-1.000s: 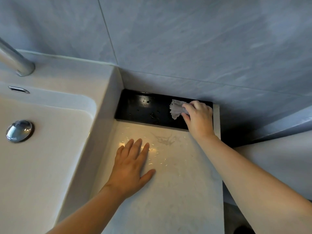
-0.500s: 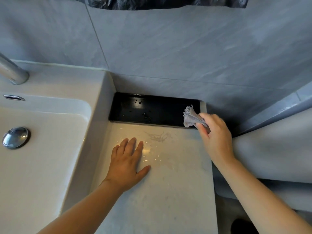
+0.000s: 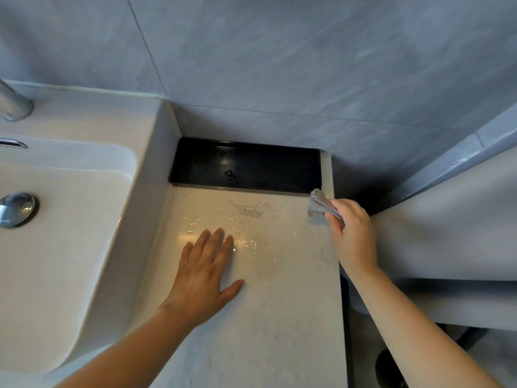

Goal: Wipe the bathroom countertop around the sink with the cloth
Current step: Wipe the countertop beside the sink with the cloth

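Note:
The pale marble countertop [image 3: 268, 303] runs to the right of the white sink [image 3: 64, 247]. My left hand [image 3: 205, 278] rests flat on the counter with straight fingers, close to the sink's side wall. My right hand [image 3: 352, 236] pinches a small crumpled grey cloth [image 3: 319, 204] at the counter's right edge, just in front of the right end of a black recessed tray [image 3: 246, 166]. A faint smear [image 3: 249, 210] marks the counter in front of the tray.
A grey tiled wall [image 3: 279, 65] stands behind the counter. The chrome tap [image 3: 14, 105] and drain plug [image 3: 16, 210] are at the left. Beyond the counter's right edge there is a drop beside a pale rounded fixture [image 3: 447, 242]. Water drops lie in the tray.
My right hand has drawn the cloth out of the black tray, rightward and toward me, to the counter's right edge. My left hand has stayed flat on the counter.

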Available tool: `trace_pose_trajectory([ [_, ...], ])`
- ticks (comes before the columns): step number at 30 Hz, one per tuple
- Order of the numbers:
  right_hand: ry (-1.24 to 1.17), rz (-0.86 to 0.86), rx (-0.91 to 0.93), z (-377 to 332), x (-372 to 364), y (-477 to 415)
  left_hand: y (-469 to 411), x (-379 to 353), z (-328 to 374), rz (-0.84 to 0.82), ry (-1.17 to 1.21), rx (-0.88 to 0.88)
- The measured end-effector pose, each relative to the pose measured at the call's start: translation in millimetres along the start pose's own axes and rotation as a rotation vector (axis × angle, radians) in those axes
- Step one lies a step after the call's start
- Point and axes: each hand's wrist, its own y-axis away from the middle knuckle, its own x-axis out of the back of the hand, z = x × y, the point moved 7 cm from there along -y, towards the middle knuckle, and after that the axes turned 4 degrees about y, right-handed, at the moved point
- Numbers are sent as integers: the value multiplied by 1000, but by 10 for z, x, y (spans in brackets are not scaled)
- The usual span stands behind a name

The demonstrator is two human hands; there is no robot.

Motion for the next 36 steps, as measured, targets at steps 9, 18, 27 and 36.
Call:
trace_pose_trajectory([
  [9,169,-52,76,-38,-292,-120,-28,-39,-119,52,-2,1],
  [18,115,-89,92,-230,-312,401,-32,-64,-129,63,-20,-4],
  [27,-144,-314,-44,-414,-297,850,-20,-59,-122,75,-17,-10],
  [36,-37,-94,23,-413,-149,-133,-18,-48,-127,49,-39,-5],
])
